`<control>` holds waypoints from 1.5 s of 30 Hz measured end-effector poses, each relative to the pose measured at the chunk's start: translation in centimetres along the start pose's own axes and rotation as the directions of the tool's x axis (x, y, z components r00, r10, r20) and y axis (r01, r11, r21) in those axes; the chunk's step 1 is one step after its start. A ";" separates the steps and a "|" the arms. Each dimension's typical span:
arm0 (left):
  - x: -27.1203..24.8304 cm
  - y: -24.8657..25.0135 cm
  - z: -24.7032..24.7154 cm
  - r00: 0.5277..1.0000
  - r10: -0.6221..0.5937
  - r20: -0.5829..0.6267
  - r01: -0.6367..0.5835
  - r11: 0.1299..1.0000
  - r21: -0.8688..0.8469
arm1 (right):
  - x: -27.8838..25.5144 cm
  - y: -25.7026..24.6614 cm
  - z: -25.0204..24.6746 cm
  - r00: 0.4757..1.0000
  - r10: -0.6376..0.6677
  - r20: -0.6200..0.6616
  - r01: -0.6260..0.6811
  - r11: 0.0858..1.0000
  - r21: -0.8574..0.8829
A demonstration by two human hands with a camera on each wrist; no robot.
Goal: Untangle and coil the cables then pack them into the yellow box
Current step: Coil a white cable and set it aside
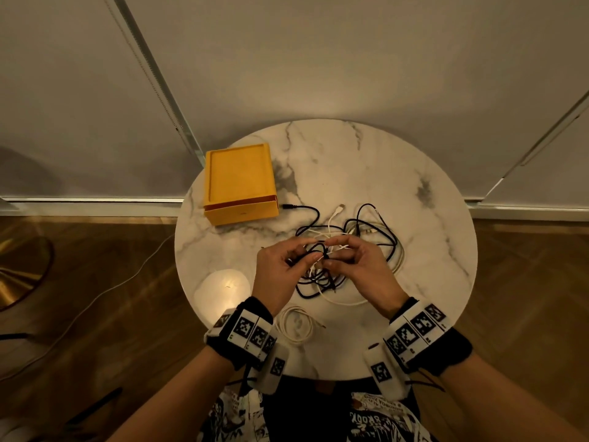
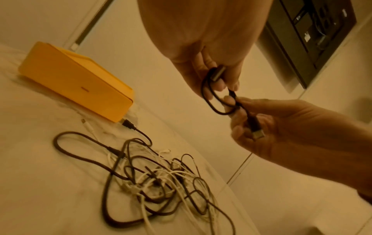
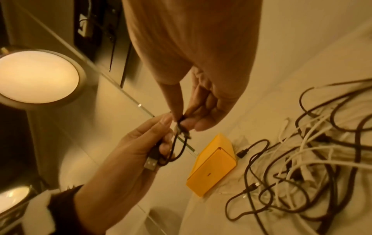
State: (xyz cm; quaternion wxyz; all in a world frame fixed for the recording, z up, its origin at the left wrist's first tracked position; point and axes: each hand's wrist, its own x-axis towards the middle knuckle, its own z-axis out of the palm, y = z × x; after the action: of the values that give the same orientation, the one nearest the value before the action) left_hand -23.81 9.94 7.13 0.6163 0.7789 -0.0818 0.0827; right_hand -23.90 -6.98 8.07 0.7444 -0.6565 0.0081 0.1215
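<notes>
I see both hands raised above the table (image 1: 366, 161), working one short black cable (image 2: 211, 101); the left hand (image 1: 280, 275) curls its fingers round a small loop of it, with a USB plug (image 3: 150, 163) sticking out below the palm in the right wrist view; the right hand (image 1: 360, 269) pinches the cable between thumb and fingertips where the loop closes, and in the left wrist view a second plug (image 2: 258, 134) lies against its curled fingers; the two hands nearly touch at the pinch.

Below them, on the marble top, the tangle (image 1: 350, 237) of black and white cables lies in a loose heap, strands crossing so that I cannot tell how many there are; one black lead runs out of it to the left, and its plug (image 1: 287, 206) lies just beside the near right corner of the box (image 1: 239, 180); the yellow box sits at the far left of the table with its lid on, well apart from the hands.

A coiled white cable (image 1: 294, 327) lies flat near the table's front edge, between my wrists; a pale round disc (image 1: 224, 290) rests at the left edge, by the left wrist.
</notes>
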 end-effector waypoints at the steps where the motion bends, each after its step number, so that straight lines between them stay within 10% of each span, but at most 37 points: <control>1: -0.1 -0.3 -0.4 0.998 0.053 0.019 -0.054 0.996 0.067 | -0.1 0.1 0.0 1.000 0.002 0.002 -0.002 0.999 -0.049; 12: -1.2 -1.7 -1.7 0.983 0.149 0.104 -0.173 0.942 0.286 | -0.9 1.3 2.5 0.995 0.049 0.089 -0.028 0.973 -0.228; 22: -1.8 -2.2 -3.0 0.919 -0.176 0.351 0.052 0.941 0.335 | -0.6 4.0 1.2 0.975 0.224 0.000 -0.220 0.956 -0.195; 33: -5.0 -7.2 -2.8 0.775 -0.609 0.171 0.507 0.760 0.407 | -1.3 10.9 2.2 0.919 0.393 -0.023 -0.349 0.786 -0.511; 40: -5.1 -8.2 -2.0 0.855 -0.491 0.167 0.177 0.579 0.796 | -0.5 11.6 3.8 0.961 0.273 -0.046 -0.205 0.591 -0.780; 45: -5.6 -9.6 -2.7 0.843 -0.499 0.201 0.171 0.602 0.780 | -0.6 11.2 3.9 0.978 0.210 0.003 -0.082 0.393 -0.916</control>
State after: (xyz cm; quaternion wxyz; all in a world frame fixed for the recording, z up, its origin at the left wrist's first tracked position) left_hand -27.09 14.86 -2.67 0.2229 0.9594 -0.0139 -0.1723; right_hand -27.19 -2.01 -2.24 0.2526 -0.9435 -0.0457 0.2094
